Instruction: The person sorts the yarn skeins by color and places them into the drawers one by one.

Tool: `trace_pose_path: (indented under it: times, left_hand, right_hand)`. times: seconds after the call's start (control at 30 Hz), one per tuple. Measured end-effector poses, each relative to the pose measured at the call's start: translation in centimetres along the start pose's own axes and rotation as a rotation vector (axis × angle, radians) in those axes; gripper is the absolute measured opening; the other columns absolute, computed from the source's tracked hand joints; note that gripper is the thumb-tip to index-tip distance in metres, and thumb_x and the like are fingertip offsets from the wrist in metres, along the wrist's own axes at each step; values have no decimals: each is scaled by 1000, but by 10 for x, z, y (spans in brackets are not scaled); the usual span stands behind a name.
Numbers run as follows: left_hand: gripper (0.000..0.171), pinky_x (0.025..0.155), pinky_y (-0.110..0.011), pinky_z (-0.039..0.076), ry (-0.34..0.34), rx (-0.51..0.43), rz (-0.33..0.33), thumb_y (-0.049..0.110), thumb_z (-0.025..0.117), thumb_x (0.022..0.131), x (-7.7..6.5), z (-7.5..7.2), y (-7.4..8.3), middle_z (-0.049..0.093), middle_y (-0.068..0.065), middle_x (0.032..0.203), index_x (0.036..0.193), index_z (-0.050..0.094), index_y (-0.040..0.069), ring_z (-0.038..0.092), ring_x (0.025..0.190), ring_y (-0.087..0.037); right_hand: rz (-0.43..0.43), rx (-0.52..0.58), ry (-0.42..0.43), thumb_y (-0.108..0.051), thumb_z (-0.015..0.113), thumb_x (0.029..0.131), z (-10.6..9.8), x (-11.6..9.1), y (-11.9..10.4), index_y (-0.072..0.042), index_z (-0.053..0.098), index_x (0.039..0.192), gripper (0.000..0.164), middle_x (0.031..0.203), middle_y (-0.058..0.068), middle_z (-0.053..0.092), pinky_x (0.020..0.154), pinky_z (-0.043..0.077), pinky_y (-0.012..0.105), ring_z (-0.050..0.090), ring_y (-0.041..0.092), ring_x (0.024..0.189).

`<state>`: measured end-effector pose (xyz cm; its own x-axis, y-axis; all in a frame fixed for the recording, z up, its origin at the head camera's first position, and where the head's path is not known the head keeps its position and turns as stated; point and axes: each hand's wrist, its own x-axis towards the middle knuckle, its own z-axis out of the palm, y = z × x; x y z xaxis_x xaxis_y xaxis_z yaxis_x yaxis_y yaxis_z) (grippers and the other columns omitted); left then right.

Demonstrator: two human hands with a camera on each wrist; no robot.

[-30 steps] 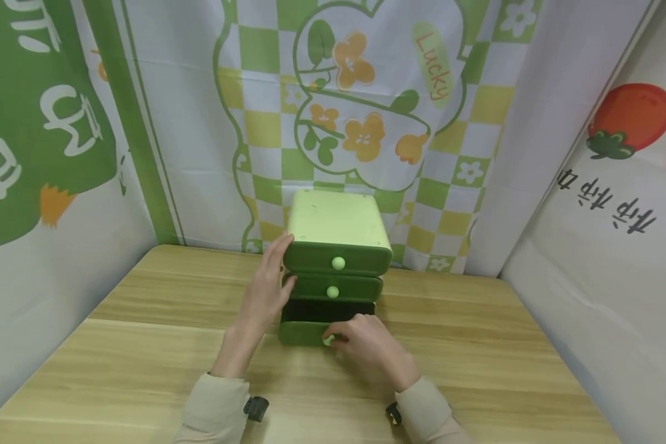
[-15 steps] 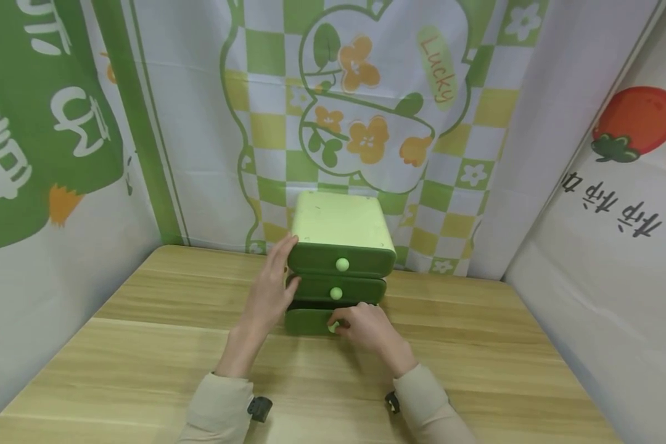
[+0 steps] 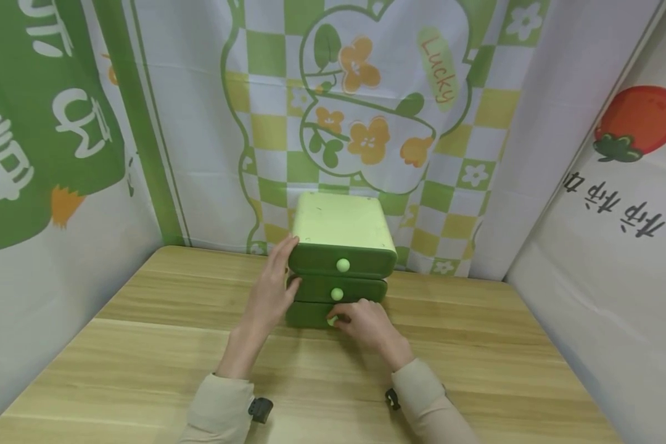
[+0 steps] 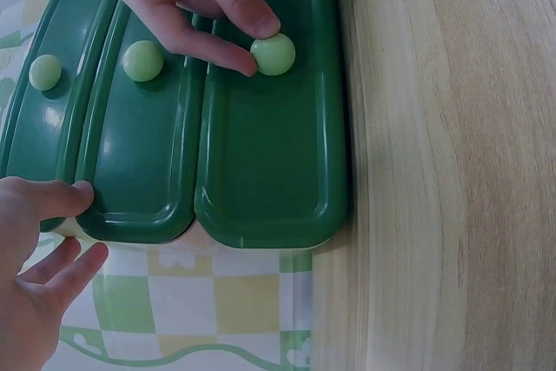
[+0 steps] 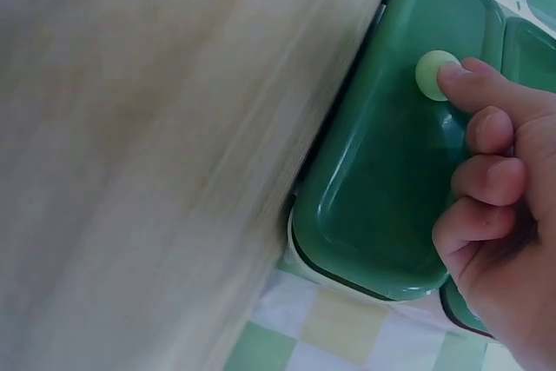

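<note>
A small light-green chest with three dark green drawers, each with a round pale knob, stands at the back of the table. My right hand pinches the bottom drawer's knob between thumb and index finger, its other fingers curled in. That bottom drawer sits flush with the ones above. On the chest's left side rests my left hand, fingers fairly straight along the side wall. Its thumb touches the front edge by the middle drawer.
The wooden table extends to both sides and in front of the chest. A patterned curtain hangs right behind it, and printed cloth walls close off the sides.
The bottom drawer has slid inward from pulled out to flush, with my right hand on its knob. My left hand has kept its place on the chest's side.
</note>
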<state>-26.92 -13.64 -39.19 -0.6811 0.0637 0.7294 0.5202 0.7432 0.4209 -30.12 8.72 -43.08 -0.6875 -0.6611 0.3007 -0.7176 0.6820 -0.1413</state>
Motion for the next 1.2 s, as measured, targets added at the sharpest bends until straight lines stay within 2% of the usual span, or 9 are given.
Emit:
trace_pose_path:
  times: [0.2,0.37,0.53,0.67,0.77,0.83,0.97,1.03,1.2]
  left_hand:
    - [92,87,-36,62,4,3,4,-12,76,78,1,-2,-1,36,-14,157,154,29,11,54,127,-35]
    - [92,81,-34,63,5,10,1,-12,76,78,1,-3,-1,36,-13,157,154,29,12,55,126,-35]
    - [91,89,-36,61,-4,14,4,-11,76,78,0,-1,1,36,-13,158,154,29,11,50,133,-35]
    - [92,91,-38,60,-11,11,12,-10,76,78,0,0,2,35,-12,158,154,29,11,50,134,-35]
    - [92,83,-36,63,-12,2,12,-9,76,78,0,1,2,35,-12,158,154,28,12,53,129,-35]
    - [93,84,-37,63,-8,-8,12,-9,76,78,0,2,1,35,-13,158,154,28,12,53,129,-36]
    - [93,87,-39,62,-1,-11,16,-10,76,79,0,0,-2,35,-13,158,154,27,13,50,133,-36]
    - [93,89,-40,61,-10,-6,17,-9,75,79,0,-2,-5,34,-13,158,155,26,13,46,137,-36]
    - [93,76,-38,63,-80,-14,-23,-2,75,84,-1,-11,-12,28,-12,162,157,21,15,41,141,-36]
  right_hand:
    - [17,45,-4,-29,74,89,3,2,5,-29,78,103,15,94,-12,77,63,55,18,68,1,76]
    - [26,89,-17,-31,73,89,3,3,8,-29,78,104,16,96,-12,76,64,54,16,66,-1,77]
    - [43,22,-78,-31,73,90,-1,-2,4,-30,75,109,19,85,-12,73,53,47,16,57,-2,65]
    - [61,-19,-123,-32,73,90,-13,-8,-5,-28,73,113,23,73,-13,64,47,40,18,49,0,60]
    - [76,6,-125,-33,71,92,-23,-14,-8,-27,74,114,23,70,-14,60,48,40,19,48,0,59]
    - [87,29,-116,-34,70,92,-31,-17,-6,-26,74,112,22,70,-14,60,50,42,19,48,1,60]
    - [135,90,-99,-33,70,93,-47,-23,1,-23,76,109,20,76,-13,65,56,45,21,51,1,64]
    - [165,124,-92,-32,70,92,-55,-27,8,-21,76,109,21,74,-10,65,54,44,21,50,2,62]
    - [238,168,-40,-29,71,92,-73,-36,27,-15,76,107,21,70,-7,65,52,45,21,50,3,58]
